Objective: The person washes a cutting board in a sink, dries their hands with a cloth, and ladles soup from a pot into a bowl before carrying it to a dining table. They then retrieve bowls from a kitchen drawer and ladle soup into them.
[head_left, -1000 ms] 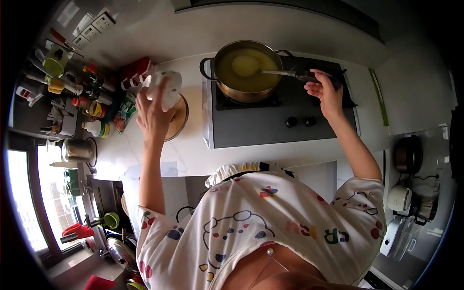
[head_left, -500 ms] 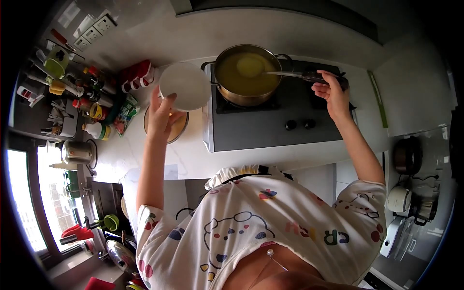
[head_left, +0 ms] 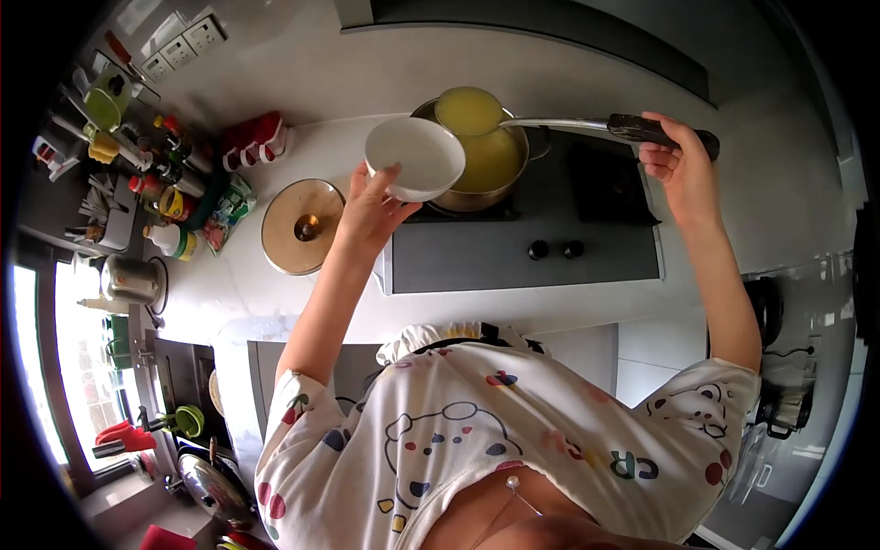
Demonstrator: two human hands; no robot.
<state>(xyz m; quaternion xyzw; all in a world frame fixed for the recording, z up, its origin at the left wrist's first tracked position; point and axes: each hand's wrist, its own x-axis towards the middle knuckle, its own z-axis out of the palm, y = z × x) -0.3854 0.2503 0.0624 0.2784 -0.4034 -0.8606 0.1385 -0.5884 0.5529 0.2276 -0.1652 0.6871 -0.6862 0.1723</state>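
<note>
Our right hand [head_left: 680,163] is gripping the black-handled metal ladle [head_left: 577,122], lifting yellow liquid [head_left: 469,111] above the round metal pot [head_left: 500,194]; our left hand [head_left: 368,215] is holding the round white bowl [head_left: 415,158] nearer, so they're nearly meeting.

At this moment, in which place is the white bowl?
In the head view, the white bowl is in the left hand, left of the ladle, partly hiding the pot.

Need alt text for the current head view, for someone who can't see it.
A person's right hand holds a ladle of yellow liquid over a pot on a stove, while the left hand holds a white bowl close by. A lid lies on the counter to the left.
</note>
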